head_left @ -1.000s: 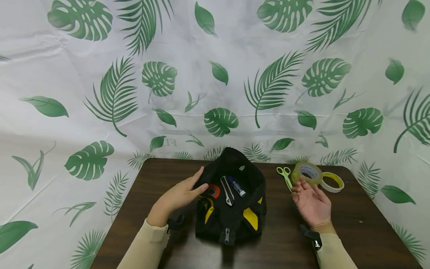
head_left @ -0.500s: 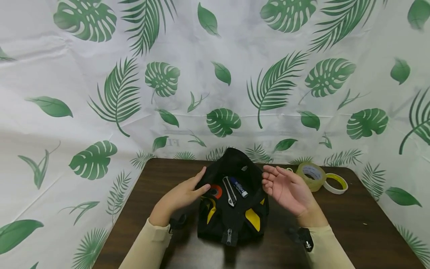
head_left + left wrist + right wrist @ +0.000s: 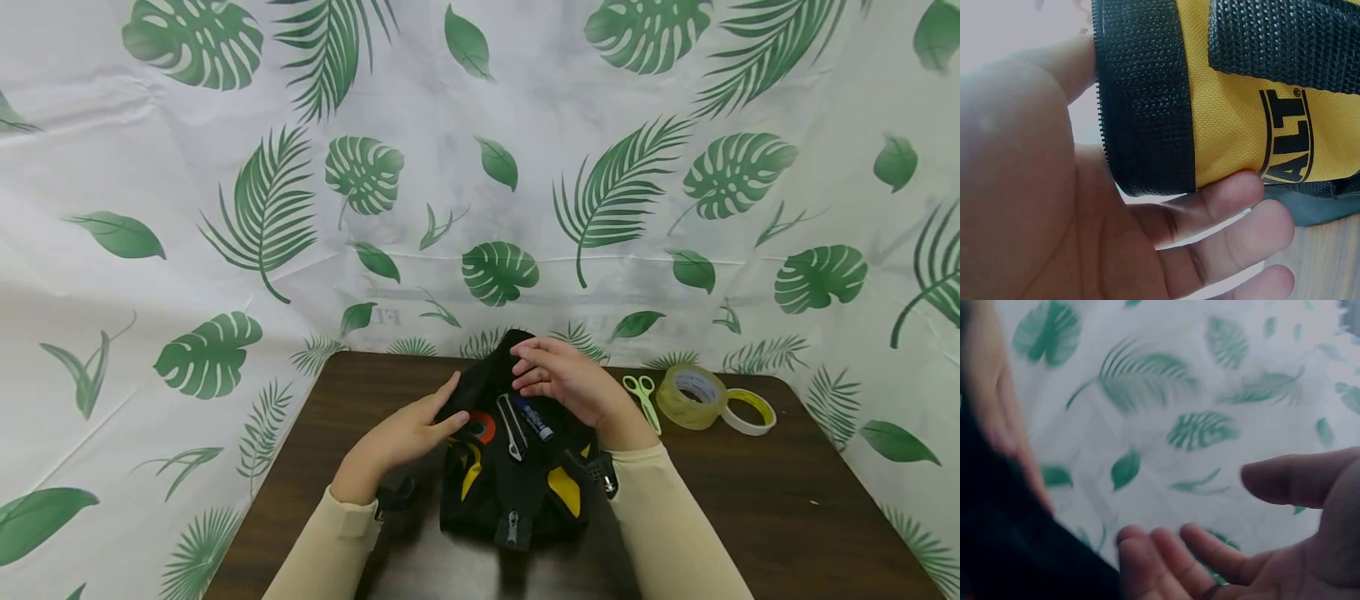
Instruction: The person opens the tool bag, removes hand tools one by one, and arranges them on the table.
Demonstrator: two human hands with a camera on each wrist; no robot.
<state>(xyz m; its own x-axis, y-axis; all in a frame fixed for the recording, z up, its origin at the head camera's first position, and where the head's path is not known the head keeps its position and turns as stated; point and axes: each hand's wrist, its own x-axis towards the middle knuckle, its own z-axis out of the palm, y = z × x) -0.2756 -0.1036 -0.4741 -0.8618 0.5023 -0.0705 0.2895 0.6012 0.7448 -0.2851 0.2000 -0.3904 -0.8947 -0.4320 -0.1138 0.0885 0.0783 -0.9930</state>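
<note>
A black and yellow tool bag (image 3: pixel 510 504) stands with its mouth open on the table. My left hand (image 3: pixel 397 442) holds its left rim, thumb on the inner side and fingers along the outside; in the left wrist view the zipper edge (image 3: pixel 1144 100) runs between them. Inside the mouth show a utility knife (image 3: pixel 512 427), a blue tube with a pale end (image 3: pixel 533 418) and a round red-orange thing with a dark centre (image 3: pixel 482 427). Over the bag's right side hovers my right hand (image 3: pixel 573 379), fingers loosely bent and holding nothing. Its wrist hides part of the right rim.
To the right of the bag lie light-green scissors (image 3: pixel 643 402), a clear packing tape roll (image 3: pixel 692 397) and a white tape roll (image 3: pixel 749 412) with a yellow core. A leaf-print sheet (image 3: pixel 420 167) hangs behind the dark wooden table (image 3: pixel 750 500).
My right hand has moved left from beside the tape rolls, past the scissors, to above the bag. The left hand keeps its hold on the rim.
</note>
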